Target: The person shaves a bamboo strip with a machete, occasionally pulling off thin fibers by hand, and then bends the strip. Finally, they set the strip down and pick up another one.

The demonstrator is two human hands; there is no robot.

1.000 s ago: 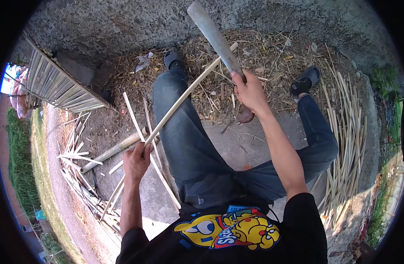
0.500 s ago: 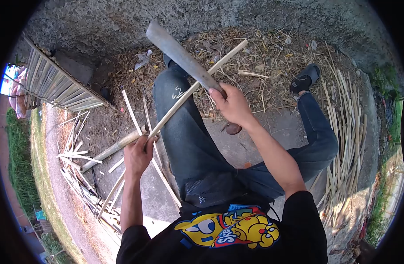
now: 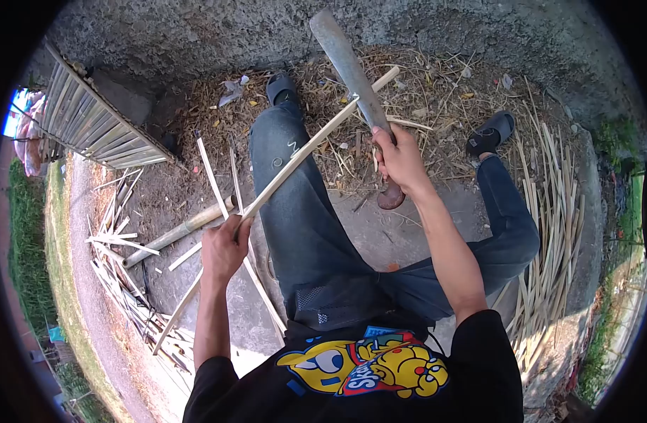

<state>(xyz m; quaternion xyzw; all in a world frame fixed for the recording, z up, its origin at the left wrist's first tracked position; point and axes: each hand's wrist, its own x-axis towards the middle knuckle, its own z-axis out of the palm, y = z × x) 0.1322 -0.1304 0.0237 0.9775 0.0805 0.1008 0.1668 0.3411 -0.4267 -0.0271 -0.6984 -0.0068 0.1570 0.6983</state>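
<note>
My left hand (image 3: pixel 224 248) is closed around a long pale bamboo strip (image 3: pixel 302 156), which slants up to the right across my thigh. My right hand (image 3: pixel 402 161) grips the handle of a machete (image 3: pixel 346 65); its wide grey blade points up and leftward. The blade crosses the strip near the strip's far end, and a thin curled shaving stands at the crossing. The rounded brown end of the handle shows below my right fist. Small shavings lie on the trouser leg (image 3: pixel 284 197) beneath the strip.
Many bamboo strips (image 3: pixel 552 211) lie piled at the right, and more strips (image 3: pixel 129 303) are scattered at the left. A bamboo pole (image 3: pixel 175 234) rests beside my left hand. A slatted bamboo panel (image 3: pixel 101 123) stands at upper left. A rough wall (image 3: pixel 217 35) runs along the back.
The machete has moved right along the strip toward its far end, and its blade stands steeper. A fresh curl shows at the blade. My left hand keeps its hold on the strip.
</note>
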